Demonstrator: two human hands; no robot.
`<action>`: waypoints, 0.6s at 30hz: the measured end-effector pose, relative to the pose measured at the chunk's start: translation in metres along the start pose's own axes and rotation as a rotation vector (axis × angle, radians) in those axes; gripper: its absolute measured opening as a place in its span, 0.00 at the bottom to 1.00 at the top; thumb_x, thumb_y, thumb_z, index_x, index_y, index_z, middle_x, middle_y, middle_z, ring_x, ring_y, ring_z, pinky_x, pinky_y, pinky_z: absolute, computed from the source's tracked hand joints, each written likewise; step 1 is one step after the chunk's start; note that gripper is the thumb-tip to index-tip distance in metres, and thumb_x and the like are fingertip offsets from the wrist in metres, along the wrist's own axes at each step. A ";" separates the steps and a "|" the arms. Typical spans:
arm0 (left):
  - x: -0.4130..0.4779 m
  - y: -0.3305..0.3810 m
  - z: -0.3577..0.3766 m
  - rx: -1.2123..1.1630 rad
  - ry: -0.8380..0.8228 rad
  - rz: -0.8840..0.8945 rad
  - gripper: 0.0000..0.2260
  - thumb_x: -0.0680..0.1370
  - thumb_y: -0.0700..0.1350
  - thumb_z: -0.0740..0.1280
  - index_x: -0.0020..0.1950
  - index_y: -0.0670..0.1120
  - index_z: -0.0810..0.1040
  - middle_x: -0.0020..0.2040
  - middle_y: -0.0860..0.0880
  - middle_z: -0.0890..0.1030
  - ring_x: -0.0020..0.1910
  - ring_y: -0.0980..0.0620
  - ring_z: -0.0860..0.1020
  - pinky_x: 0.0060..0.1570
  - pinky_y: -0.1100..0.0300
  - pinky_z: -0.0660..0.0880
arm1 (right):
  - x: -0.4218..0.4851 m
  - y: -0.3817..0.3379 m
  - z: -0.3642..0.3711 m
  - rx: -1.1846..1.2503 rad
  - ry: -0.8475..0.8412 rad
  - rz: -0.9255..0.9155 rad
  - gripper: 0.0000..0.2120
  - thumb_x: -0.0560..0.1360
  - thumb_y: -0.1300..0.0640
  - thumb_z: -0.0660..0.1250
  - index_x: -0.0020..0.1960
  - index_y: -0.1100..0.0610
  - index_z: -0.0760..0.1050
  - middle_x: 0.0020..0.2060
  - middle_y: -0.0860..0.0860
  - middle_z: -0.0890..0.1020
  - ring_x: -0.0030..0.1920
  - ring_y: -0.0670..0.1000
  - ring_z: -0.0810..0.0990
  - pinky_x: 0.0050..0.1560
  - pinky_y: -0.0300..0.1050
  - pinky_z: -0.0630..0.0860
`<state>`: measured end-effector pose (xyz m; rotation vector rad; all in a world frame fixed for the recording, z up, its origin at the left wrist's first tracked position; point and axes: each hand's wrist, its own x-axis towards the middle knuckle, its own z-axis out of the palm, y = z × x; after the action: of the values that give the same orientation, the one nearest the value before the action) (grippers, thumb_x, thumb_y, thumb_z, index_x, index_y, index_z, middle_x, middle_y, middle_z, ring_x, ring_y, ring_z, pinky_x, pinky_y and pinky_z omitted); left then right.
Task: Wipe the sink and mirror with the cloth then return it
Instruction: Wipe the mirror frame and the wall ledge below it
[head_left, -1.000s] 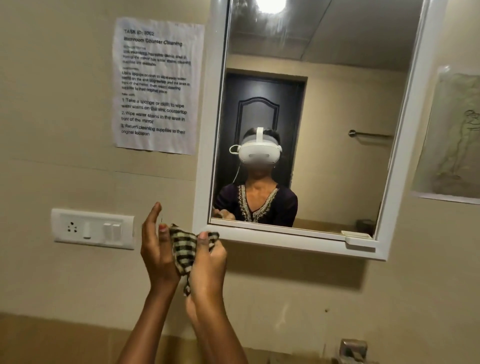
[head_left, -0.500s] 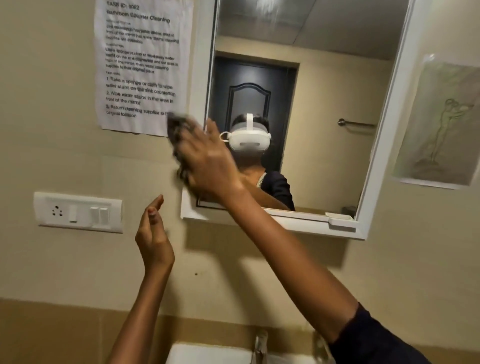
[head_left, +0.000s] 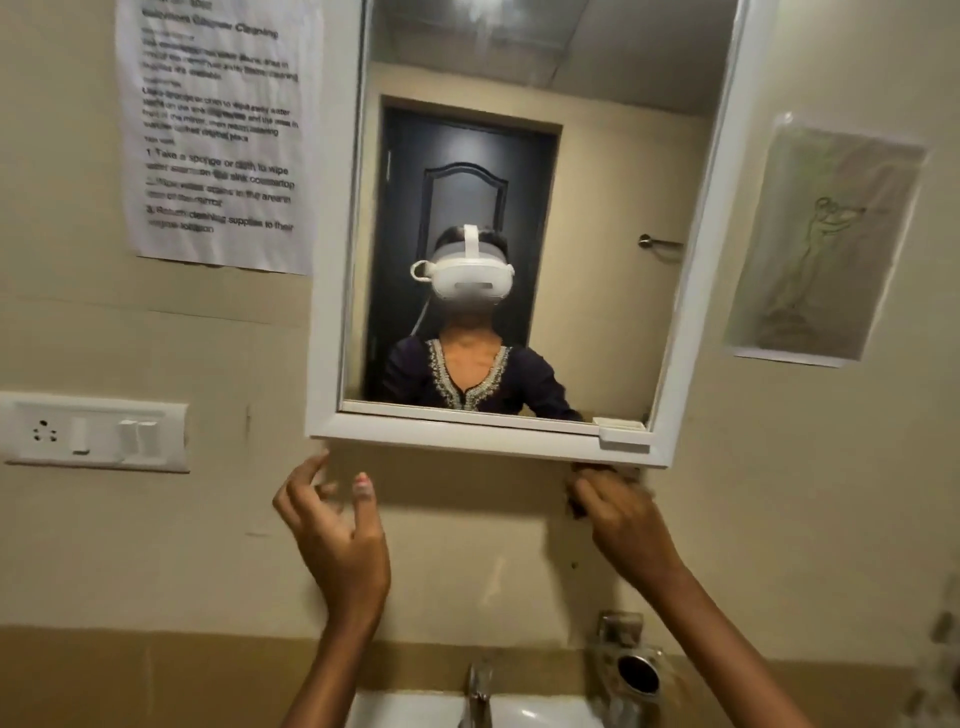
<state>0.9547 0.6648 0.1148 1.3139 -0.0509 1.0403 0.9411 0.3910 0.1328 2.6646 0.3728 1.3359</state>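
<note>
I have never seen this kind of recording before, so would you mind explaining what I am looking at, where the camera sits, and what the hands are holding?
There is no machine here: a person works with bare hands, and the single wide-angle camera is worn on their head, looking forward. That is why the headset shows in the mirror, a white-framed one on a beige wall. The left hand is raised below the frame's bottom left corner, fingers loosely spread, holding nothing. The right hand is under the bottom right corner, closed on something dark, most likely the cloth, though blur hides its pattern. At the bottom edge are the white sink and its tap. On the wall hang a printed instruction sheet, a switch panel and a drawing.
</note>
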 end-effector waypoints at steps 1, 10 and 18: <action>-0.020 0.001 0.006 -0.038 0.007 -0.050 0.13 0.74 0.47 0.62 0.57 0.48 0.72 0.57 0.46 0.72 0.46 0.53 0.75 0.46 0.65 0.72 | -0.014 -0.009 -0.009 0.050 0.003 -0.011 0.09 0.71 0.61 0.60 0.46 0.57 0.79 0.42 0.53 0.83 0.39 0.53 0.82 0.34 0.44 0.78; -0.117 -0.011 0.016 -0.585 -0.859 -1.363 0.29 0.77 0.63 0.55 0.53 0.38 0.79 0.43 0.38 0.82 0.36 0.43 0.82 0.36 0.53 0.79 | -0.087 -0.104 -0.009 0.389 0.074 0.106 0.12 0.72 0.58 0.61 0.54 0.55 0.77 0.51 0.50 0.83 0.55 0.48 0.78 0.57 0.44 0.75; -0.089 -0.025 -0.001 -0.262 -1.074 -0.796 0.04 0.74 0.37 0.67 0.47 0.41 0.80 0.46 0.40 0.83 0.48 0.43 0.79 0.50 0.53 0.75 | -0.129 -0.139 -0.011 1.044 0.048 0.512 0.18 0.72 0.42 0.66 0.61 0.44 0.73 0.63 0.44 0.74 0.67 0.43 0.67 0.67 0.41 0.67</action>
<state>0.9197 0.6155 0.0450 1.3318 -0.4177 -0.3923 0.8363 0.4886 0.0082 3.7852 0.5234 1.6525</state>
